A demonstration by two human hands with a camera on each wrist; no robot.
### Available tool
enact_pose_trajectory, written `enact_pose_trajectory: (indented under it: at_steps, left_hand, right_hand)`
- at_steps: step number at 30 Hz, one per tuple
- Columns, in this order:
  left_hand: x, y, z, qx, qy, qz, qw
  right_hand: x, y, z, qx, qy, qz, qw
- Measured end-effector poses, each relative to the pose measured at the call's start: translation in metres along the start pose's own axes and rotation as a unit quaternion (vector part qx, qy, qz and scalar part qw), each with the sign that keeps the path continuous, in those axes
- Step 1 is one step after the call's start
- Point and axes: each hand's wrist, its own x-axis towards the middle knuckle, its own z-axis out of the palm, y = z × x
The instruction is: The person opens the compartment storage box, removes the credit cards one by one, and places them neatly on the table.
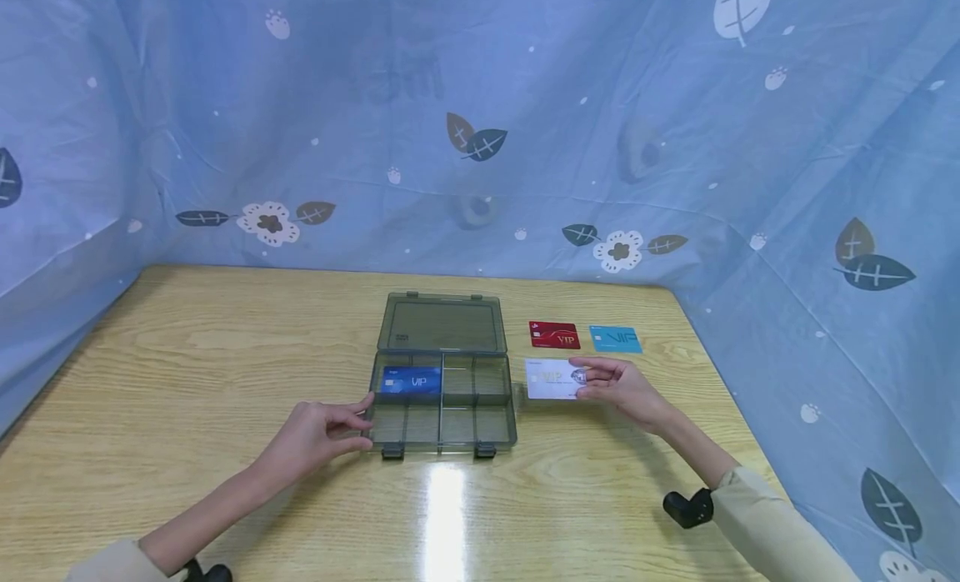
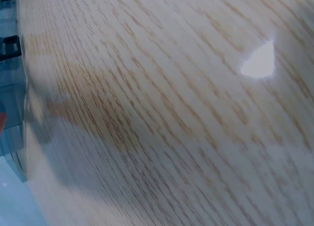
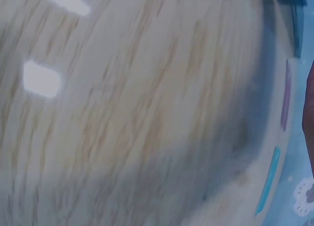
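Box [image 1: 457, 350] beside held white card [image 1: 551, 380]; red card [image 1: 555, 335], turquoise card [image 1: 615, 339] beyond.

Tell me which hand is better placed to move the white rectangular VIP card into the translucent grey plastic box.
Likely the right hand: it grips the white card by its right end, beside the box; the left hand is at the box's left edge, holding no card.
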Motion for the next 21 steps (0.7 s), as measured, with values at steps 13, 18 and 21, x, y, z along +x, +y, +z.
enact_pose_trajectory:
  at_steps: [13, 18, 21]
  left_hand:
    - [0.000, -0.001, 0.001, -0.010, 0.001, -0.002, 1.0000]
    - [0.000, 0.000, 0.000, -0.014, 0.000, -0.010, 0.9999]
    - [0.000, 0.000, 0.000, -0.014, -0.001, -0.012, 0.9998]
  right_hand:
    - [-0.001, 0.020, -0.029, -0.018, -0.007, -0.009, 0.9998]
    - [-0.002, 0.026, -0.034, 0.031, -0.012, 0.006, 0.9994]
    - [-0.001, 0.029, -0.035, 0.050, -0.012, 0.022, 0.9984]
